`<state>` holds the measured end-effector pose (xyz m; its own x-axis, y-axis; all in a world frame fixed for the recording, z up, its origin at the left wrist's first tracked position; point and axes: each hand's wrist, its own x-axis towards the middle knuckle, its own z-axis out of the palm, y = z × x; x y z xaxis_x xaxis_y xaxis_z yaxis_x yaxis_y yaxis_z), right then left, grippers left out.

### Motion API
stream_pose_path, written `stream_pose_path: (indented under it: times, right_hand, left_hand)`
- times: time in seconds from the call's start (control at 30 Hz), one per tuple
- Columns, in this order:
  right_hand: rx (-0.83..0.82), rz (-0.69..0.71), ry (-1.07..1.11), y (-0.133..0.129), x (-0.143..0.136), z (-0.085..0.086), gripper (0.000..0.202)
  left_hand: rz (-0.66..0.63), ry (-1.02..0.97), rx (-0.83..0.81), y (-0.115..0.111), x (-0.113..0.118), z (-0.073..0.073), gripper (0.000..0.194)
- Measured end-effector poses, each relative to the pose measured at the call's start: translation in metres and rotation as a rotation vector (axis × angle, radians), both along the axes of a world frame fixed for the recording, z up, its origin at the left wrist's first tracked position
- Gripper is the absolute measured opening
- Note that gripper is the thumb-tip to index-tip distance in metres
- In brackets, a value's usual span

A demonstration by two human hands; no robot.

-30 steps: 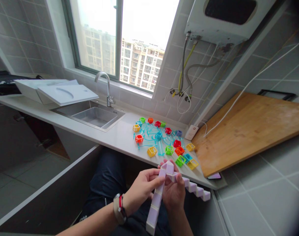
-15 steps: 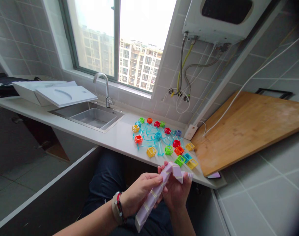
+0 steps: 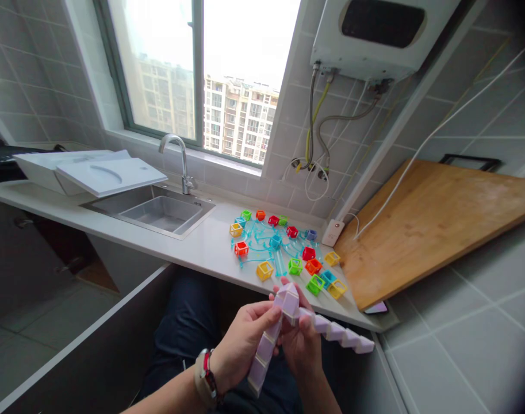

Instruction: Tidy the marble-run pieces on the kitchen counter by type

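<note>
A lavender and white snake puzzle [image 3: 289,303] is held between both hands above my lap. My left hand [image 3: 238,339] grips one straight section, thumb pressed on top; that section points down toward me. My right hand [image 3: 303,348] is closed around the part beyond the bend, its thumb on the segments. From there a zigzag tail of wedges sticks out to the right. Some fingers are hidden behind the puzzle. Just past the hands on the counter, the nearest items are a green cube frame [image 3: 315,284] and a yellow cube frame [image 3: 264,270].
Several coloured cube frames and thin blue connector pieces [image 3: 280,261] are spread over the white counter [image 3: 202,253]. A steel sink [image 3: 163,215] with a tap lies left, beside a white box [image 3: 109,175]. At right leans a wooden board [image 3: 426,230], near a white power socket [image 3: 333,232].
The snake puzzle's far end has swung out to the right as a long zigzag tail. Its bend has turned in my hands, and my right hand has rotated slightly.
</note>
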<state>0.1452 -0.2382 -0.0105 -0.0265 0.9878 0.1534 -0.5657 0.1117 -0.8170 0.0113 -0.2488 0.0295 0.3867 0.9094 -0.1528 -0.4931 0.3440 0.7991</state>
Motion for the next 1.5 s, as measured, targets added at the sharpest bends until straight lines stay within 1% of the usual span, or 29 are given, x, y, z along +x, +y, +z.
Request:
stream_pose_path:
  times: [0.07,0.17,0.27,0.33,0.4,0.43,0.47,0.5,0.57,0.6,0.63,0.67,0.73,0.77,0.83,0.93,1.0,1.07,1.17,1.23,1.27,1.3,1.37,1.5]
  right_hand:
    - [0.011,0.030,0.028,-0.001,-0.005,0.000,0.058]
    - [0.050,0.087,0.027,0.000,-0.014,0.002,0.068]
    - [0.015,0.158,-0.047,-0.003,-0.017,0.009,0.077]
    - [-0.047,0.257,-0.226,-0.009,-0.009,0.015,0.070]
    - [-0.047,0.314,-0.517,-0.016,0.008,0.023,0.048]
    - [-0.016,0.267,-0.654,-0.018,0.018,0.027,0.038]
    - [0.030,0.187,-0.763,-0.020,0.029,0.032,0.034]
    - [0.075,0.062,-0.832,-0.021,0.038,0.038,0.034]
    - [0.168,-0.219,-0.900,-0.017,0.050,0.050,0.027]
    - [0.223,-0.294,-0.935,-0.014,0.052,0.056,0.025]
    - [0.268,-0.316,-0.973,-0.010,0.051,0.062,0.027]
    - [0.304,-0.285,-1.014,-0.005,0.048,0.067,0.030]
    - [0.346,-0.136,-1.084,0.004,0.038,0.074,0.028]
    - [0.355,-0.062,-1.096,0.008,0.033,0.076,0.026]
    - [0.356,0.036,-1.083,0.014,0.025,0.075,0.025]
    - [0.322,0.103,-1.012,0.022,0.022,0.064,0.026]
    - [0.290,0.156,-0.970,0.028,0.023,0.051,0.028]
    - [0.237,0.200,-0.926,0.036,0.023,0.035,0.031]
    - [0.144,0.222,-0.885,0.051,0.017,0.013,0.039]
    - [0.112,0.222,-0.861,0.059,0.012,0.005,0.043]
    - [0.104,0.221,-0.844,0.062,0.010,0.004,0.044]
    - [0.096,0.218,-0.821,0.064,0.008,0.005,0.045]
    - [0.079,0.198,-0.767,0.067,0.006,0.012,0.045]
    - [0.117,0.062,-0.682,0.067,0.003,0.037,0.041]
  left_hand:
    - [0.041,0.040,0.034,-0.001,0.003,0.000,0.051]
    - [0.105,0.111,0.143,0.000,0.005,0.001,0.049]
    - [0.235,0.298,0.314,0.006,-0.004,0.004,0.043]
    - [0.334,0.502,0.488,0.012,-0.018,0.008,0.034]
    - [0.396,0.723,0.701,0.020,-0.036,0.014,0.026]
    - [0.418,0.820,0.812,0.024,-0.045,0.017,0.023]
    - [0.424,0.905,0.926,0.028,-0.053,0.020,0.022]
    - [0.426,0.979,1.041,0.032,-0.061,0.022,0.021]
    - [0.408,1.116,1.252,0.038,-0.070,0.025,0.023]
    - [0.387,1.182,1.344,0.040,-0.073,0.026,0.023]
    - [0.360,1.243,1.421,0.041,-0.074,0.028,0.024]
    - [0.329,1.298,1.485,0.041,-0.074,0.029,0.024]
    - [0.270,1.375,1.590,0.040,-0.073,0.032,0.024]
    - [0.246,1.404,1.624,0.040,-0.074,0.033,0.025]
    - [0.203,1.451,1.669,0.040,-0.075,0.035,0.026]
    - [0.133,1.514,1.709,0.044,-0.078,0.037,0.028]
    - [0.060,1.565,1.727,0.049,-0.078,0.039,0.028]
    - [-0.040,1.628,1.742,0.055,-0.077,0.041,0.026]
    - [-0.182,1.730,1.802,0.066,-0.071,0.046,0.015]
    - [-0.232,1.778,1.870,0.073,-0.066,0.051,0.005]
    - [-0.242,1.791,1.911,0.077,-0.064,0.055,0.004]
    - [-0.243,1.796,1.955,0.080,-0.062,0.059,0.007]
    - [-0.224,1.799,2.047,0.086,-0.058,0.069,0.011]
    - [-0.104,1.811,2.186,0.091,-0.051,0.094,0.017]
